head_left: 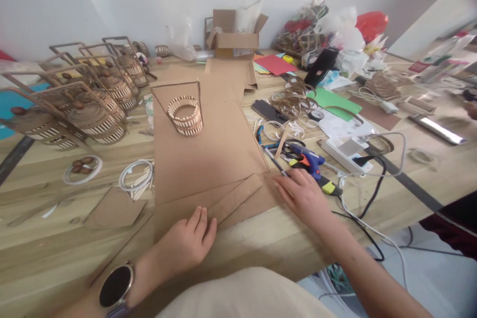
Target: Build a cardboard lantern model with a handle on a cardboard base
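Observation:
My left hand (186, 239) lies with its fingers stretched over the near end of a loose cardboard strip (238, 198). The strip rests slantwise on a large cardboard sheet (223, 154). At the sheet's right edge, my right hand (303, 196) has its fingers closed at the near end of a slim dark pen (275, 160); the grip is partly hidden. Farther back on the sheet stands a small slatted basket (188, 121) with a tall square handle. A blue glue gun (311, 159) lies just beyond my right hand.
Several lidded handled baskets (100, 121) crowd the left side. White coils (136, 176) and a cardboard piece (115, 208) lie nearer. A power strip (348, 151) with trailing cables sits right, below coloured paper (335, 102). An open carton (236, 39) stands at the back.

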The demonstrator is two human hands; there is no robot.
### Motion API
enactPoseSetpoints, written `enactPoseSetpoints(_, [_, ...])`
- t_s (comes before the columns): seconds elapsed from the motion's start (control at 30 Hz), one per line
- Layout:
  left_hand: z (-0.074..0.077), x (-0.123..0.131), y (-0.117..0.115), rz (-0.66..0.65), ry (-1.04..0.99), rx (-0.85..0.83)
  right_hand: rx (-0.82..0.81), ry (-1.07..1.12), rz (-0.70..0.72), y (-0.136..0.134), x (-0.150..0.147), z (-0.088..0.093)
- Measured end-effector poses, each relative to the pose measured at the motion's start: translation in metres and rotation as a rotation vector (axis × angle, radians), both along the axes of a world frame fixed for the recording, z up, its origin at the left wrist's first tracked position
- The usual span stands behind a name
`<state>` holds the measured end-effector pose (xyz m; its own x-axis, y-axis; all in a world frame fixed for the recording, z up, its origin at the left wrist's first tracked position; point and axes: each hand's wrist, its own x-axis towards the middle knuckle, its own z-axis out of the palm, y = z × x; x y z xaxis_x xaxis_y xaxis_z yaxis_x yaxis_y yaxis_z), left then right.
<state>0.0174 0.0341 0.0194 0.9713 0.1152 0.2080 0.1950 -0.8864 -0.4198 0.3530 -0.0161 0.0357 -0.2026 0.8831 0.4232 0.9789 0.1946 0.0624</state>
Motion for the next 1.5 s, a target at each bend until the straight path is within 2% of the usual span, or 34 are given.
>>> enactPoseSetpoints(0.07, [-0.003,-0.002,-0.004,0.049,-0.024,-0.07,-0.09,0.09,0.16,0.004,-0.013,-0.002])
enactPoseSetpoints(0.13, [-0.007,-0.005,-0.006,0.084,-0.048,-0.132,-0.171,0.121,0.26,0.01,-0.021,-0.007])
enactPoseSetpoints(0.27, [-0.007,-0.006,-0.006,0.099,-0.084,-0.194,-0.25,0.114,0.315,0.021,-0.025,-0.021])
enactPoseSetpoints(0.37, [0.001,-0.004,-0.004,0.125,-0.165,-0.274,-0.267,0.127,0.306,0.02,-0.02,-0.027])
enactPoseSetpoints(0.5, [0.019,-0.005,-0.005,0.187,-0.391,-0.483,-0.285,0.153,0.24,0.004,-0.001,-0.031])
enactPoseSetpoints(0.57, [0.027,-0.009,-0.007,0.247,-0.453,-0.564,-0.279,0.178,0.191,-0.005,0.009,-0.031])
enactPoseSetpoints(0.67, [0.033,-0.018,-0.01,0.375,-0.471,-0.595,-0.278,0.221,0.16,-0.013,0.019,-0.03])
enactPoseSetpoints(0.87, [0.025,-0.029,-0.014,0.544,-0.478,-0.643,-0.28,0.221,0.161,-0.009,0.01,-0.031])
enactPoseSetpoints(1.03, [0.011,-0.034,-0.008,0.633,-0.538,-0.683,-0.153,0.239,0.141,-0.008,-0.008,-0.045])
enactPoseSetpoints(1.23, [-0.001,-0.038,0.001,0.618,-0.786,-0.927,-0.099,0.212,0.172,-0.011,-0.009,-0.047])
enactPoseSetpoints(1.5, [0.006,-0.041,-0.004,0.572,-0.889,-1.041,-0.12,0.268,0.119,-0.012,-0.009,-0.045])
